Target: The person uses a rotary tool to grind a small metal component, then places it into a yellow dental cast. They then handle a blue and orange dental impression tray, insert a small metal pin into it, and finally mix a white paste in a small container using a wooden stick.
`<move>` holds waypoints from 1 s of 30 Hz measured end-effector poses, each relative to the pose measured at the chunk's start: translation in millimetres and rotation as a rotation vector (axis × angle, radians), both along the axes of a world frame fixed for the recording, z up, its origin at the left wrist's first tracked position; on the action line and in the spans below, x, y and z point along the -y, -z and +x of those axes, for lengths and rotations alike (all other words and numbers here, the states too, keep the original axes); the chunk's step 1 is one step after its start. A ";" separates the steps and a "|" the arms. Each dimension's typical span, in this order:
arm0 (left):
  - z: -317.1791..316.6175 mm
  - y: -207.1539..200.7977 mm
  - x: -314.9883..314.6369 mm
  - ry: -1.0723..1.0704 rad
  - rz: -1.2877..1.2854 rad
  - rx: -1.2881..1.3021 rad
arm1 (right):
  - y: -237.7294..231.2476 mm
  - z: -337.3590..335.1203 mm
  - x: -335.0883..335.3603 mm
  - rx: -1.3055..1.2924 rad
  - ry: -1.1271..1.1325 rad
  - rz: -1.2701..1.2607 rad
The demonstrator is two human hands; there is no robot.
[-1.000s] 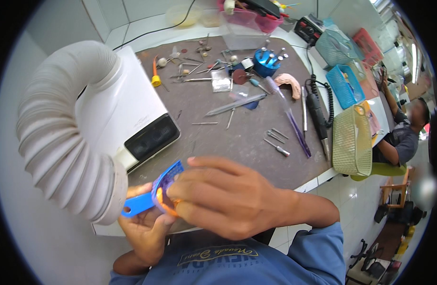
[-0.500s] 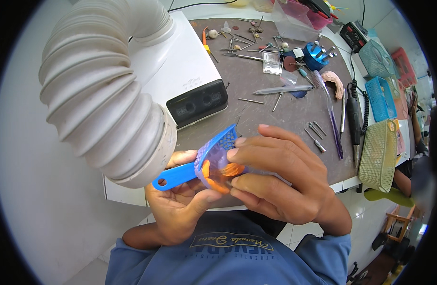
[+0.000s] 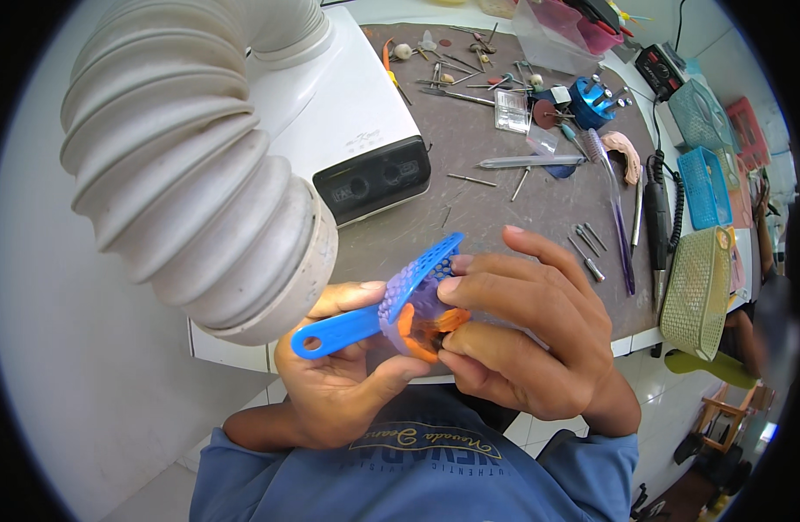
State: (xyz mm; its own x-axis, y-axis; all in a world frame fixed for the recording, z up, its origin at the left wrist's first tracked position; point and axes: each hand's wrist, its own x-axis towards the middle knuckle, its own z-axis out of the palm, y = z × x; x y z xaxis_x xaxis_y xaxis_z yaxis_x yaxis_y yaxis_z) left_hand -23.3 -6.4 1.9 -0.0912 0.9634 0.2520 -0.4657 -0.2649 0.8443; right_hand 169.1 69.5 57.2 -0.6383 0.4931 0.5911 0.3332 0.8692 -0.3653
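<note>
In front of my chest is a blue perforated dental impression tray [image 3: 337, 333], its handle pointing left and tilted slightly down. Purple impression material [image 3: 390, 315] bulges through its holes, and orange material [image 3: 407, 320] lines the inside around a dark hollow. My left hand [image 3: 330, 391] is closed on the tray from below and the left, thumb on the near side. From the right, my right hand [image 3: 539, 339] has its upper fingers bent against the tray's far rim, while its lower fingertips press together at the orange material. Whether something small is pinched there, I cannot tell.
A ribbed white suction hose [image 3: 191, 174] hangs at the left beside a white box [image 3: 365, 113]. Scattered burs, a toothbrush [image 3: 613, 209], a pink dental arch [image 3: 624, 157] and a handpiece [image 3: 656, 217] lie on the brown desk mat [image 3: 487, 209]. Plastic baskets [image 3: 696, 287] line the right side.
The whole view has shifted a little, so desk items appear further right. The tray has turned slightly, showing more of the dark hollow. Both hands keep their hold.
</note>
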 end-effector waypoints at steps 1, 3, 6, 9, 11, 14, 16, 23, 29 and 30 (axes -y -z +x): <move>0.2 1.0 1.0 -0.007 -0.009 0.005 | -0.3 -0.4 0.6 0.006 0.001 0.000; -1.9 2.3 1.4 0.004 0.001 -0.015 | 0.5 -1.0 0.2 0.015 -0.006 0.002; -2.9 2.7 1.7 0.013 -0.005 -0.038 | 0.8 0.4 0.0 0.016 -0.004 0.007; -3.7 3.4 2.4 0.006 -0.013 -0.040 | 2.9 -0.5 0.0 -0.007 0.008 0.005; -4.1 4.3 2.7 0.006 -0.001 -0.029 | 3.3 -1.3 0.1 -0.012 0.014 0.002; -3.2 5.8 1.4 0.010 0.031 -0.004 | 4.6 -2.6 -0.4 -0.019 0.008 0.002; -1.6 6.2 0.8 -0.001 0.036 0.009 | 5.5 -3.4 0.1 -0.020 0.002 -0.004; -4.0 8.0 -1.8 0.026 0.058 0.003 | 4.5 -5.3 0.6 -0.014 0.004 -0.008; -2.5 8.2 -2.0 -0.010 0.014 0.018 | 3.1 -5.0 0.4 0.003 0.037 -0.022; -0.9 5.1 0.2 -0.035 -0.048 0.001 | 3.6 -5.2 0.1 0.003 0.035 -0.020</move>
